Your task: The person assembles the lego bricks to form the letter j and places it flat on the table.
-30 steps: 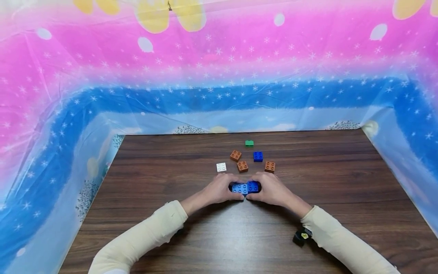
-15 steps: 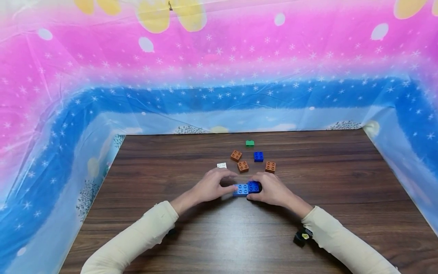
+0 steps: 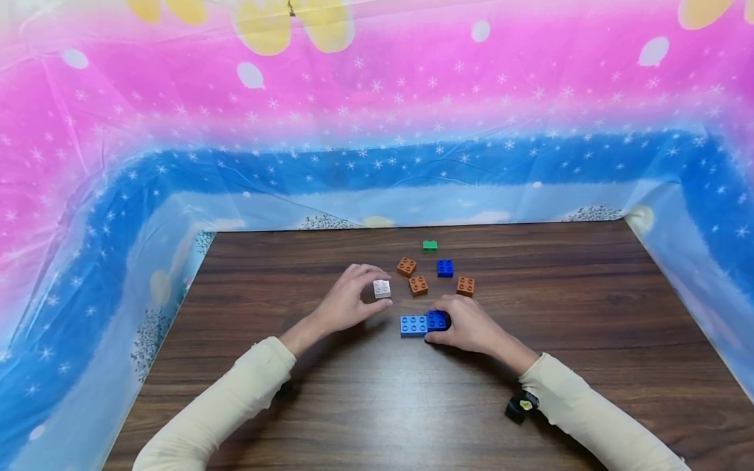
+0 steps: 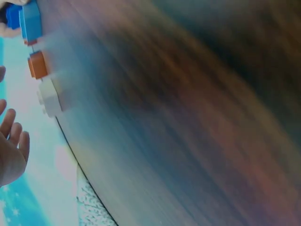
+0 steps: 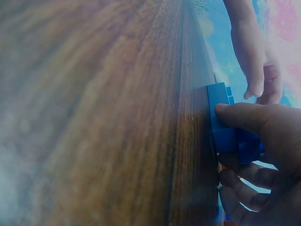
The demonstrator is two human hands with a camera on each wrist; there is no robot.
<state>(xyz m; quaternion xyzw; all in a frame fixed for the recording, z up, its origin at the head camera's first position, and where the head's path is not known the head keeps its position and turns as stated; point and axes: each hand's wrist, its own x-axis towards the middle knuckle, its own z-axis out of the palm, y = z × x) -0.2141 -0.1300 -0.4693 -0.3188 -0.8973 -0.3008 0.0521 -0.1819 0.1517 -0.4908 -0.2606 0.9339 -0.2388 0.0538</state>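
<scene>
My left hand reaches around the white brick, thumb and fingers spread on either side of it. In the left wrist view a gap shows between the fingers and the white brick. On the table, my right hand grips a dark blue brick that sits at the right end of a longer light blue brick. The right wrist view shows the thumb pressed on the blue side, with the other fingers curled behind.
Beyond the hands lie several loose bricks: a brown one, a second brown one, another brown brick, a dark blue brick and a green brick. A patterned cloth hangs behind the wooden table.
My left hand has let go of the light blue brick and moved left and away from me to the white brick. The right hand keeps its grip in the same place.
</scene>
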